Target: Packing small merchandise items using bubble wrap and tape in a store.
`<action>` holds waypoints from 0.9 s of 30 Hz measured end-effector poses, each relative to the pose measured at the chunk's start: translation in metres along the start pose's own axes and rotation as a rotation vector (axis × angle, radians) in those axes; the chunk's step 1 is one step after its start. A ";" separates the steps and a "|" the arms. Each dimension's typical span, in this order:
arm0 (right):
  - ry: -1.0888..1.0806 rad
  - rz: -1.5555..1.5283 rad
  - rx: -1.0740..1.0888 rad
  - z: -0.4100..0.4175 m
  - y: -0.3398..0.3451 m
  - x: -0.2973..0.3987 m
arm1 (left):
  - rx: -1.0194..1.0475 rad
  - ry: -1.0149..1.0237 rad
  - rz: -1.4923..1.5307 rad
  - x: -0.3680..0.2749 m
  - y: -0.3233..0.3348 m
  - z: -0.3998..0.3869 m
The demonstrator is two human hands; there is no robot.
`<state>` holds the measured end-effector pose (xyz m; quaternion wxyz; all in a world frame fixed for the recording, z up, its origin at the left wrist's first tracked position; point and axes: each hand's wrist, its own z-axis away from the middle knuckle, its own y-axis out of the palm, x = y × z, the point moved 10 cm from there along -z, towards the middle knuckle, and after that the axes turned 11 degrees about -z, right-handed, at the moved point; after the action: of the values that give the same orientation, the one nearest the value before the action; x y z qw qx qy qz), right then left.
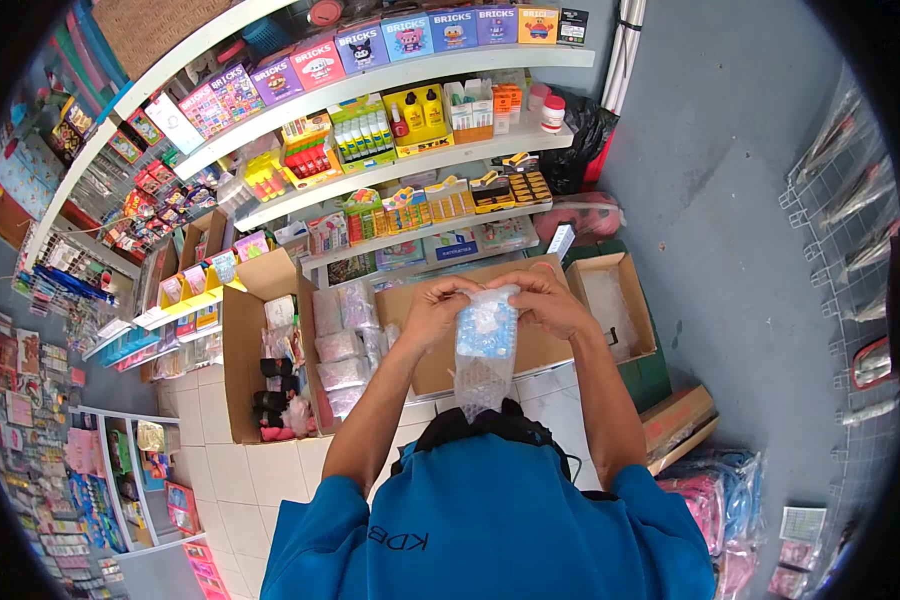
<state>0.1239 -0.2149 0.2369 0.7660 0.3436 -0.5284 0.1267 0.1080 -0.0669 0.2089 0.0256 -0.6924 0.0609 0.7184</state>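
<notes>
My left hand pinches the far left corner of a sheet of bubble wrap. At the opposite corner, the fingers of my right hand grip the same plastic. A light blue patterned item, seen through the clear wrap, hangs between both hands; its exact kind is hard to tell. The near end of the wrap hangs down toward my chest. Below my hands lies a brown cardboard surface. Several bubble-wrapped packs are stacked to the left of it.
An open cardboard box with mixed goods stands at the left. Another open carton is at the right. Ahead, white shelves carry boxed brick sets, glue and small stationery. A wire rack hangs on the right wall. Plastic-wrapped bags lie lower right.
</notes>
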 end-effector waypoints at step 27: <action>-0.213 0.108 -0.047 -0.024 -0.001 -0.005 | 0.041 0.091 -0.155 -0.021 -0.002 -0.004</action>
<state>0.1398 -0.1988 0.2273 0.7056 0.3078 -0.6273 0.1182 0.1136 -0.0643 0.2294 0.0928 -0.7262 0.0230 0.6808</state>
